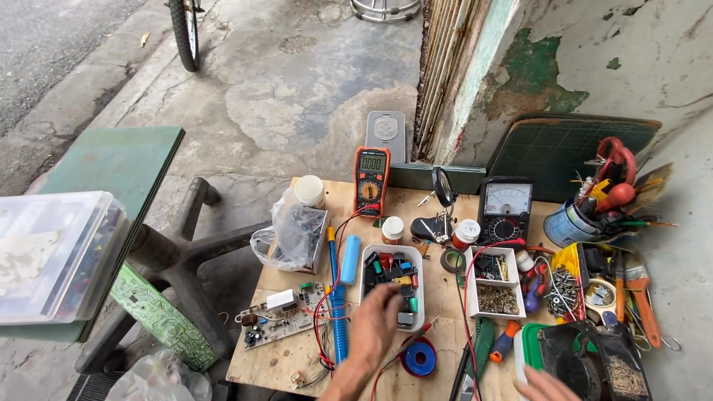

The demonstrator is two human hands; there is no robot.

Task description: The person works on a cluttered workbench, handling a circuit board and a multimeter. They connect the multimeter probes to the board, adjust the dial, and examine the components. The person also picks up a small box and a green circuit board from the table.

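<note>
Two hands, left hand (373,327) fingers spread loose over white parts tray (391,286), right hand (542,386) fingers' state unclear

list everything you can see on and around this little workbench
workbench: 1, bare plywood, centre
white tray of small parts: 1, mid-bench, under the left hand
circuit board: 1, pale, front left of bench
soldering iron: 1, blue handle, beside the board
digital multimeter: 1, orange, back edge
analog meter: 1, black, back right
magnifier stand: 1, black, between the meters
solder spool: 1, blue, front
tin of tools: 1, blue-white, right
paintbrush: 1, orange handle, far right
clear storage box: 1, on the green table at left
bicycle wheel: 1, black, top left
left hand: reaching into the tray
right hand: bottom edge, open
</note>
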